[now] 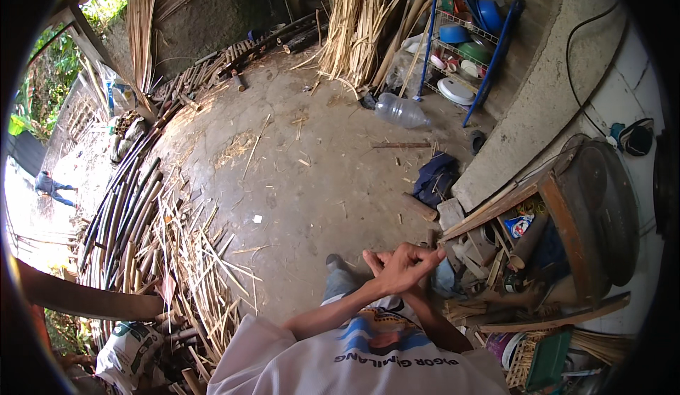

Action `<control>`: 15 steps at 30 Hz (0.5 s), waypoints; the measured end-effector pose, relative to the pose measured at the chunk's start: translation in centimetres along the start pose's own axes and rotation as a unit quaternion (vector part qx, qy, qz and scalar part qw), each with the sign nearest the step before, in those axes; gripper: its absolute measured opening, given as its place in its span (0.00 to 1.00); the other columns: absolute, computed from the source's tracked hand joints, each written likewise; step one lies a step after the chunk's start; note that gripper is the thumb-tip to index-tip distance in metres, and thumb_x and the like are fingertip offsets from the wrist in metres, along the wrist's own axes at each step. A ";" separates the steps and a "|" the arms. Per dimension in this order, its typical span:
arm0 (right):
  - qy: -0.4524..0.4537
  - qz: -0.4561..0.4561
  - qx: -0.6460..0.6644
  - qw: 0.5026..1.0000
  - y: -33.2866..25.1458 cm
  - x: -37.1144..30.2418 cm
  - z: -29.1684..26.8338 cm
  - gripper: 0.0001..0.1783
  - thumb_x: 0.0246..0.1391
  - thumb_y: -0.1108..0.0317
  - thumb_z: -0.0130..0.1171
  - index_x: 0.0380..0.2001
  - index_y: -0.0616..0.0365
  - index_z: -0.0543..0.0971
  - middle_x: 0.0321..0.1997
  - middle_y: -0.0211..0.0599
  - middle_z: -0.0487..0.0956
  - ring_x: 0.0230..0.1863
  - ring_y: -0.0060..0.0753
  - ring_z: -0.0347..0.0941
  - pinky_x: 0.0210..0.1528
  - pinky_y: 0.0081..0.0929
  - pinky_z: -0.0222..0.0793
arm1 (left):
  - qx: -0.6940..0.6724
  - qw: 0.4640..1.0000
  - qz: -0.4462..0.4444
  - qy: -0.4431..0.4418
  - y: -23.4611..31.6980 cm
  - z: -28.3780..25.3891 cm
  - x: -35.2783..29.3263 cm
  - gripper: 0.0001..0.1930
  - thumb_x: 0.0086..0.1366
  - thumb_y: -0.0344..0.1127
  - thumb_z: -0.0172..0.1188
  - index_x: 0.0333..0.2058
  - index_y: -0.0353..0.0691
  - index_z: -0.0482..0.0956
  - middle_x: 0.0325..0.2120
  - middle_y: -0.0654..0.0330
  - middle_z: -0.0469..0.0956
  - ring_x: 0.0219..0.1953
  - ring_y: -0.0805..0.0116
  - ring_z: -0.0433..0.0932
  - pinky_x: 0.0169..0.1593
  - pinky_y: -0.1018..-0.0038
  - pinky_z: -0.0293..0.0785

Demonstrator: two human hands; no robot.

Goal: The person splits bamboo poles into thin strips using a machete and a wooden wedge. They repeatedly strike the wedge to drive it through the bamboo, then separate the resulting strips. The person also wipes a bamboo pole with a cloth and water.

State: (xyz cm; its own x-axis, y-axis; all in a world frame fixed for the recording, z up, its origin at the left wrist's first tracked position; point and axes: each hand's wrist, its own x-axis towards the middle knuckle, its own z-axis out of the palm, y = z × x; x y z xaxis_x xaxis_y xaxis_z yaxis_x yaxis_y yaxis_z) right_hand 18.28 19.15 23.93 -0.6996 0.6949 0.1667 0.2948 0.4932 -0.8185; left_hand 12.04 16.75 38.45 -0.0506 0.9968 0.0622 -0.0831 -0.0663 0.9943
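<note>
No tool or strip is held: the left hand point(400, 271) is crossed over the right hand point(418, 282) in front of the chest, fingers interlocked and half curled – whether anything small is gripped between them cannot be told. Nearest them, split bamboo strips point(191, 253) are scattered beside a row of dark poles point(120, 204), untouched, so any work on them is judged paused or not begun. Further out, a clear plastic bottle point(400, 110) is seen on the concrete floor point(304, 182) by a blue rack point(471, 41) of bowls – and a white printed sack point(127, 349) lies at lower left.
</note>
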 end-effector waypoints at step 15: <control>-0.009 0.005 -0.014 1.000 0.4 -0.5 -0.1 0.23 0.65 0.41 0.48 0.34 0.48 0.77 0.26 0.28 0.67 0.29 0.25 0.63 0.36 0.30 0.61 | -0.015 0.999 0.036 -0.020 0.3 -0.6 -0.6 0.27 0.70 0.49 0.52 0.18 0.38 0.59 0.15 0.69 0.57 0.21 0.77 0.55 0.25 0.72 0.51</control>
State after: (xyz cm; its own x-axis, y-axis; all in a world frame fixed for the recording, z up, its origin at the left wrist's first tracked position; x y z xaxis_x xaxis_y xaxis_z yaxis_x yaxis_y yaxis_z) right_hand 18.77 19.02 23.59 -0.7076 0.6907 0.1492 0.3198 0.5013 -0.8040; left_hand 11.49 16.11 38.64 -0.0176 0.9903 0.1380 -0.1099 -0.1391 0.9842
